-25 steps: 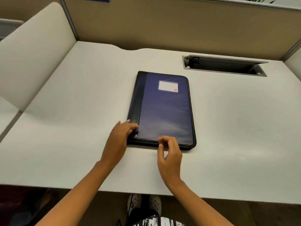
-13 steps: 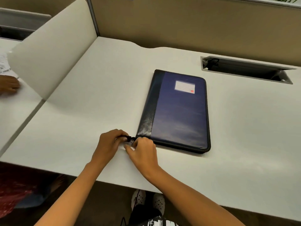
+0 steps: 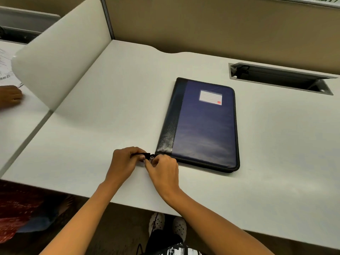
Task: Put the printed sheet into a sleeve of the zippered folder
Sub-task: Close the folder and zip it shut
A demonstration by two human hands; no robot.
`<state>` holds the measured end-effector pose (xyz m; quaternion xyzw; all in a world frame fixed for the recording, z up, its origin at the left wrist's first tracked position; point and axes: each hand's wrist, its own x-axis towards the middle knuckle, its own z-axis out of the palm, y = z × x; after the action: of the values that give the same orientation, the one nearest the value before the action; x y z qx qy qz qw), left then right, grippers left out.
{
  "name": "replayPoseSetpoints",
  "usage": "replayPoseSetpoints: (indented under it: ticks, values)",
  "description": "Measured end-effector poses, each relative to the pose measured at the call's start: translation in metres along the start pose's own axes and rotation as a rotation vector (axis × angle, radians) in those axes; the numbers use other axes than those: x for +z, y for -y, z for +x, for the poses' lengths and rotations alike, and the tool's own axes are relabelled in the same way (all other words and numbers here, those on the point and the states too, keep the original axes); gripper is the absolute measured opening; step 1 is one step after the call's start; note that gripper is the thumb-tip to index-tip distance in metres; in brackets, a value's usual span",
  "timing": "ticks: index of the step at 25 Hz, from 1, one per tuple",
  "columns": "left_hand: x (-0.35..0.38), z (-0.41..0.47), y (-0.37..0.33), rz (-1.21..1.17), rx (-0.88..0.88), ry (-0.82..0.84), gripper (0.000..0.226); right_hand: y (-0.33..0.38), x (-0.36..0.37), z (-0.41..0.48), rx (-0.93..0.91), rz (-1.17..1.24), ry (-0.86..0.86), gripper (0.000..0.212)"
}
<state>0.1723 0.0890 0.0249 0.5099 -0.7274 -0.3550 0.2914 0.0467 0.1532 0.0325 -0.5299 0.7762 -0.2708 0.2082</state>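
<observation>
A dark blue zippered folder [image 3: 202, 126] with a black spine strip and a white label lies closed on the white desk [image 3: 110, 116]. At its near left corner a black zipper tail [image 3: 145, 155] sticks out to the left. My left hand [image 3: 123, 164] pinches that tail. My right hand [image 3: 161, 170] pinches the small metal zipper pull [image 3: 152, 158] right beside it. No printed sheet shows on this desk.
A white curved divider [image 3: 58, 57] stands at the left; behind it another person's hand [image 3: 10, 96] rests by printed papers [image 3: 4, 69]. An open cable tray [image 3: 279, 78] is sunk into the desk at the back right. A beige partition runs along the back.
A second ago my left hand lay on the folder's near left corner and my right hand hovered at its near edge. Both now pinch the zipper parts at that corner; the view has shifted left.
</observation>
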Motion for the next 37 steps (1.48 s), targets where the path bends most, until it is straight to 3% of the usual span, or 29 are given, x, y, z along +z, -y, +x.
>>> replayPoseSetpoints:
  ticks: [6,15,21,31,37]
  values:
    - [0.0,0.003,-0.002,-0.019,-0.011,-0.011,0.037,-0.004,-0.002,-0.001,-0.055,0.009,-0.006,0.023]
    - [0.012,-0.001,-0.006,0.022,0.021,-0.039,0.029,-0.04,-0.028,-0.018,-0.167,-0.062,-0.086,0.014]
    - [0.009,0.0,-0.002,0.026,0.029,-0.112,0.026,-0.07,-0.052,-0.018,-0.133,-0.092,-0.172,0.008]
    - [0.006,0.003,-0.001,0.032,-0.001,-0.096,0.025,-0.119,-0.093,-0.032,-0.109,-0.122,-0.233,0.002]
    - [0.005,0.004,0.003,0.103,0.059,-0.071,0.023,-0.145,-0.116,-0.041,0.016,-0.112,-0.275,0.004]
